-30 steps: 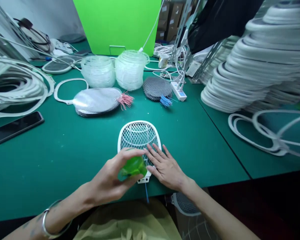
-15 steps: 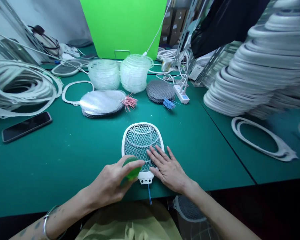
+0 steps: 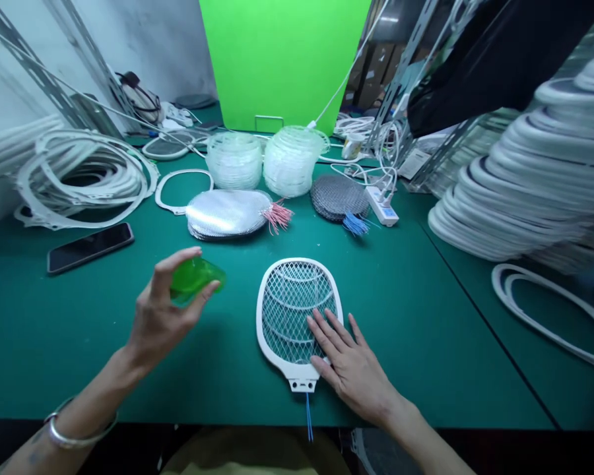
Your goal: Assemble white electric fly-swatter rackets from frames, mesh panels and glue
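Observation:
My left hand (image 3: 161, 313) is raised over the green work mat, pinching a translucent green plastic piece (image 3: 194, 280) between thumb and fingers. It is to the left of a white mosquito swatter (image 3: 288, 310) that lies flat with a wire mesh head. My right hand (image 3: 352, 373) rests spread on the lower right of that mesh, its fingers apart. Thin blue wires (image 3: 309, 417) stick out from the swatter's handle end, towards me.
Stacked white frames (image 3: 515, 191) rise at the right, with a loose coil (image 3: 84, 175) at the left. Clear mesh stacks (image 3: 292, 161), silver mesh with pink wires (image 3: 225, 214), grey mesh with blue wires (image 3: 339, 198), a power strip (image 3: 382, 206) and a phone (image 3: 90, 247) lie farther back.
My left hand has moved left and up off the swatter, carrying the green piece. My right hand stays on the mesh. The view has shifted slightly.

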A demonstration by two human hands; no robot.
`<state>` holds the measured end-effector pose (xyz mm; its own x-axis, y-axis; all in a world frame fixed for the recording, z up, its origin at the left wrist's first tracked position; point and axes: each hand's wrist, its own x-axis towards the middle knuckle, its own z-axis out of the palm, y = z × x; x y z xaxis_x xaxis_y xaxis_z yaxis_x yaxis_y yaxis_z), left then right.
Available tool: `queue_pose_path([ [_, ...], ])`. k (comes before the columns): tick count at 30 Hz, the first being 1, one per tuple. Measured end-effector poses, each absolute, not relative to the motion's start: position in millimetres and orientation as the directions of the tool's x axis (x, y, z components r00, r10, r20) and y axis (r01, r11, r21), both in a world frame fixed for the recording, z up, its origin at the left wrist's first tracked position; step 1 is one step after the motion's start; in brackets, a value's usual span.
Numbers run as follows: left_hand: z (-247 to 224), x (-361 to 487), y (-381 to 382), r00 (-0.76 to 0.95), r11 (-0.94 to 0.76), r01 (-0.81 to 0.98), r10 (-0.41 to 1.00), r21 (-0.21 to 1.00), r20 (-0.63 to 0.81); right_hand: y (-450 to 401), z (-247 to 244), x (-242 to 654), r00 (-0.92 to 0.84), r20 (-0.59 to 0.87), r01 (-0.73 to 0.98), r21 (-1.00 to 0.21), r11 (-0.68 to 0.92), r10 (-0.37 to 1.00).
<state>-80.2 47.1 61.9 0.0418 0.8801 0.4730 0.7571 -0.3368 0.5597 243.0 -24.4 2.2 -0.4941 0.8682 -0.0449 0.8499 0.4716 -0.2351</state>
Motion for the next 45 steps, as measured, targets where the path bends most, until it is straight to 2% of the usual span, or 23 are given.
queue_pose_path([
  [3,47.8,-107.1,73.5,-0.034,-0.146,0.892,0.922,0.428,0.385,-26.5,1.7,244.1,-0.491,-0.058,0.840,-0.296,0.455,0.869],
  [6,38.4,-121.9,83.7,-0.027,-0.082,0.930,0.956,0.358,0.291,-29.1,-4.6,245.3,-0.374,-0.047,0.873,-0.356,0.335,0.926],
  [9,46.2,-116.6,76.1,0.022,-0.144,0.956,0.904,0.257,0.427,-28.2,-15.7,246.8,-0.072,0.022,0.920,-0.385,0.075,0.997],
  [11,53.7,-98.5,69.0,0.095,-0.269,0.935,0.819,0.232,0.565,-25.5,-24.3,247.8,0.031,0.058,0.918,-0.396,-0.005,0.998],
  [13,53.9,-68.9,68.4,0.213,-0.447,0.847,0.781,0.287,0.587,-22.9,-33.4,248.0,0.027,0.068,0.912,-0.411,0.003,0.997],
  [14,50.0,-51.3,72.0,0.299,-0.527,0.777,0.790,0.344,0.534,-22.2,-38.2,247.8,0.025,0.075,0.908,-0.419,0.009,0.997],
  [15,43.6,-33.1,78.3,0.323,-0.508,0.740,0.843,0.441,0.430,-22.0,-43.3,247.2,0.033,0.086,0.905,-0.426,0.007,0.996],
  [17,26.3,0.2,96.4,0.164,-0.264,0.697,0.964,0.666,0.210,-23.5,-53.9,245.6,0.053,0.125,0.900,-0.435,0.007,0.991],
  [20,4.3,30.1,123.9,0.088,-0.149,0.633,0.989,0.760,0.120,-28.6,-67.8,244.9,0.098,0.204,0.874,-0.485,0.014,0.974],
  [22,2.9,36.1,132.9,0.084,-0.105,0.563,0.994,0.820,0.070,-29.2,-69.7,248.4,0.169,0.217,0.826,-0.564,-0.018,0.961],
  [24,16.2,36.6,132.6,0.112,-0.071,0.471,0.994,0.879,0.021,-22.3,-58.7,255.0,0.255,0.129,0.724,-0.682,-0.101,0.958],
  [26,42.1,36.5,125.3,0.174,-0.066,0.352,0.985,0.934,0.004,-5.2,-30.5,261.7,0.303,0.005,0.554,-0.815,-0.172,0.953],
  [29,88.4,37.3,109.0,0.231,-0.137,0.114,0.967,0.984,0.108,31.6,38.3,263.0,0.276,-0.003,0.314,-0.945,-0.093,0.961],
  [31,112.0,35.8,99.7,0.181,-0.310,0.062,0.938,0.949,0.295,51.6,86.7,256.3,0.179,0.095,0.288,-0.957,0.040,0.979],
  [34,129.0,27.1,93.4,0.111,-0.559,0.099,0.829,0.823,0.549,62.1,134.5,243.0,0.083,0.276,0.325,-0.916,0.236,0.958],
  [38,133.9,13.5,93.0,0.207,-0.667,0.088,0.739,0.740,0.641,53.5,146.1,235.1,0.030,0.511,0.459,-0.771,0.442,0.859],
  [42,135.9,15.9,90.2,0.382,-0.777,0.173,0.620,0.606,0.686,45.6,142.4,233.0,-0.063,0.572,0.543,-0.668,0.508,0.818],
  [45,134.2,24.0,87.8,0.404,-0.839,0.214,0.542,0.500,0.737,42.5,142.0,230.5,-0.114,0.601,0.558,-0.620,0.552,0.791],
])
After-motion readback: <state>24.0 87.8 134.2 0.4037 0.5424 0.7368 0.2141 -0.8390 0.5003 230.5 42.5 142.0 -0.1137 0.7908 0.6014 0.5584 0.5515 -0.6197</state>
